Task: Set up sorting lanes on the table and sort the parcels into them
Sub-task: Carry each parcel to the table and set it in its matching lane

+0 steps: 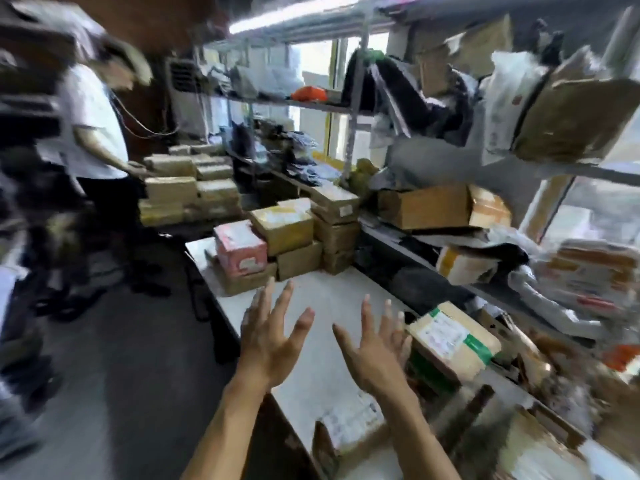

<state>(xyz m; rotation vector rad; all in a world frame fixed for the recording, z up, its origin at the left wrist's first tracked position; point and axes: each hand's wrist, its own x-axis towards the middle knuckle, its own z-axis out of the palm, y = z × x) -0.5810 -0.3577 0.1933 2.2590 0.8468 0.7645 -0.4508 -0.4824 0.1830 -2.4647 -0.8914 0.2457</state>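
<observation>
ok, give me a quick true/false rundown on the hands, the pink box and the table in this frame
1. Both hands hold nothing. True: left hand and right hand are open, fingers spread.
2. The pink box lies alone on the floor. False: it sits atop a brown box on the white table.
3. The green-taped box lies right of the right hand. True.
4. The table is bare. False: boxes are stacked at its far end.

Pretty blurry from my end, but there's another person [93, 123] in a white shirt standing off to the left on the dark floor [131, 358]. Behind them is a white AC unit [185, 98], a lit tube light [277, 19] runs overhead, and bright windows [318, 64] sit at the back.
</observation>
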